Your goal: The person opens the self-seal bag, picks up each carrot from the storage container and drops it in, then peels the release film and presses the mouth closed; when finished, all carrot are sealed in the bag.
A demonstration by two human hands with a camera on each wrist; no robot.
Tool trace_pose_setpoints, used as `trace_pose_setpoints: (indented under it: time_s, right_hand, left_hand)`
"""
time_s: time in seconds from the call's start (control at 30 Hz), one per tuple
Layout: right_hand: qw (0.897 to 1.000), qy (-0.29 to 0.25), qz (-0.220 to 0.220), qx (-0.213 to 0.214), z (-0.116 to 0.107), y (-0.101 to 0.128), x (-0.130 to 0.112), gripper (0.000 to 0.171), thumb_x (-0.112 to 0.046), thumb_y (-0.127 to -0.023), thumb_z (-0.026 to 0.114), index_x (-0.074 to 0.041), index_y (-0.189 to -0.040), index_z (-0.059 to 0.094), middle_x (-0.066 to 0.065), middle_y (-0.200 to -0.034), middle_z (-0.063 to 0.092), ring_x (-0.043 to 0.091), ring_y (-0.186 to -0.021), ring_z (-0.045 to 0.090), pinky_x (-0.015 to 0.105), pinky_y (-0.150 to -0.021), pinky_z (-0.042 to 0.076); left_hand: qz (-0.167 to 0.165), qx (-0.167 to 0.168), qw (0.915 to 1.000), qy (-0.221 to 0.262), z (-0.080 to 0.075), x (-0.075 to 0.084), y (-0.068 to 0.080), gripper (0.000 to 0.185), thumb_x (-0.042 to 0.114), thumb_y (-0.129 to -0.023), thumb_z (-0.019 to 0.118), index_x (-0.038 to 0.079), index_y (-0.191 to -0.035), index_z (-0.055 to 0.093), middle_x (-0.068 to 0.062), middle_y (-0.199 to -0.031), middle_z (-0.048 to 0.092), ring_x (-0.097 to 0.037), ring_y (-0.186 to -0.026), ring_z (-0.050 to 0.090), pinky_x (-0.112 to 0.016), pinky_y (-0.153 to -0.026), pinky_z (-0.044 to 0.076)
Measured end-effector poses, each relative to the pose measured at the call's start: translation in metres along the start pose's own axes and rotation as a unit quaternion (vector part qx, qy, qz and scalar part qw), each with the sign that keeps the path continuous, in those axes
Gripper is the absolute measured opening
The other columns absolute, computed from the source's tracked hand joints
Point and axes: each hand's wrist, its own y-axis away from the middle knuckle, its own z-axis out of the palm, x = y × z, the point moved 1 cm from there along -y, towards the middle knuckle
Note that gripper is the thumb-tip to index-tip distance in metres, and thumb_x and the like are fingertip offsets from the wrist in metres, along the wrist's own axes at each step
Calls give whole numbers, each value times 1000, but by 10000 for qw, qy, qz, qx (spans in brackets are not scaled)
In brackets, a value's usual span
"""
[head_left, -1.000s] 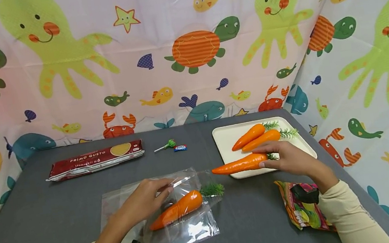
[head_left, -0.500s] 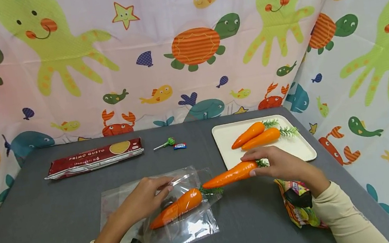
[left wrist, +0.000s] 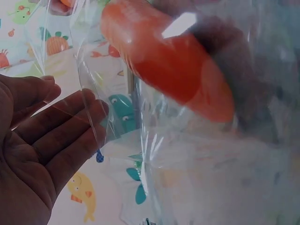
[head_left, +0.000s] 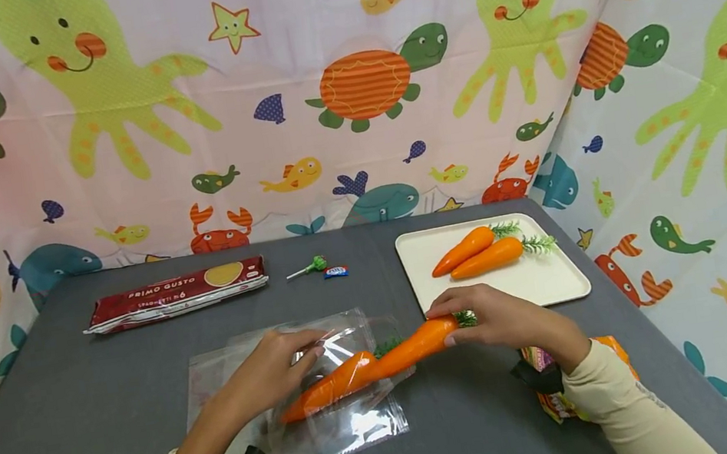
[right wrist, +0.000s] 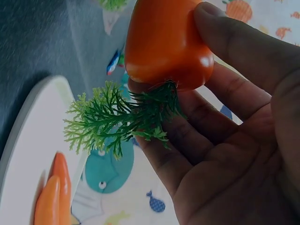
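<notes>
Holding the leafy end of a carrot (head_left: 409, 349) between thumb and curled fingers (right wrist: 220, 56), the right hand (head_left: 502, 320) points its tip at the mouth of the clear bag (head_left: 304, 398) lying flat on the grey desk (head_left: 84, 421). The left hand (head_left: 265, 373) rests on the bag with its fingers relaxed around the upper film (left wrist: 89, 117), lifting the opening. 1 carrot already inside (head_left: 326, 387) lies across the way, its green top at the mouth.

The likeliest snag, I think, is the incoming tip butting against that carrot or catching the film, so the bag slides or crumples instead of opening. The film looks slippery; a loose left-hand hold could let the mouth fall closed. The grip sits far back, so the tip may swing off line. 2 more carrots (head_left: 475, 254) wait on the white tray (head_left: 553, 282), well apart.
</notes>
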Motion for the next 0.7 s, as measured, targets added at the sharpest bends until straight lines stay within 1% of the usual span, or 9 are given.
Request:
trace_pose_setpoints:
  time_s: [0.1,0.2,0.33,0.43,0.57,0.7]
  right_hand:
    - [9999,30,-107,-113,3,-5,-5,42,-21,-88,75,-7,-126,66,3,-119,64,17,-104,59,39,-92,50]
    - [9998,46,-87,-181,4,-8,-9,42,-22,-87,75,-9,-126,66,2,-120,63,17,-106,58,39,-94,49]
    - [9997,49,8,-222,6,-13,-14,42,-22,-86,77,-10,-125,67,1,-120,63,16,-106,57,38,-95,49]
    - [9997,38,44,-228,7,-16,-15,41,-23,-86,77,-10,-124,68,1,-118,64,16,-105,58,37,-94,49]
    - [9998,7,57,-200,9,-21,-15,40,-24,-86,77,-10,-122,69,-2,-116,64,12,-101,58,34,-91,50]
    - [9994,-112,-107,-293,12,-27,-17,40,-24,-86,77,-10,-122,69,-3,-114,64,11,-98,57,32,-89,51]
  left_hand:
    - [17,18,10000,4,0,1,0,24,9,-96,62,2,-119,68,-8,-107,71,-10,-86,66,-35,-79,56]
    - [-75,-53,10000,21,0,2,0,26,11,-97,62,3,-121,67,-8,-111,70,-16,-97,67,-38,-83,55]
    - [-154,-134,9998,24,0,1,2,28,12,-98,61,3,-123,66,-9,-115,69,-20,-102,67,-39,-84,55]
    - [-128,-127,9998,10,-1,1,2,27,12,-97,61,2,-122,67,-8,-111,70,-15,-94,67,-36,-81,56]
    - [-51,-114,9999,-23,-1,3,2,26,12,-97,62,2,-120,68,-6,-107,71,-6,-82,63,-30,-75,56]
    - [-57,-128,9999,-24,-1,4,3,26,13,-97,63,2,-120,68,-5,-107,71,-3,-79,62,-27,-74,55]
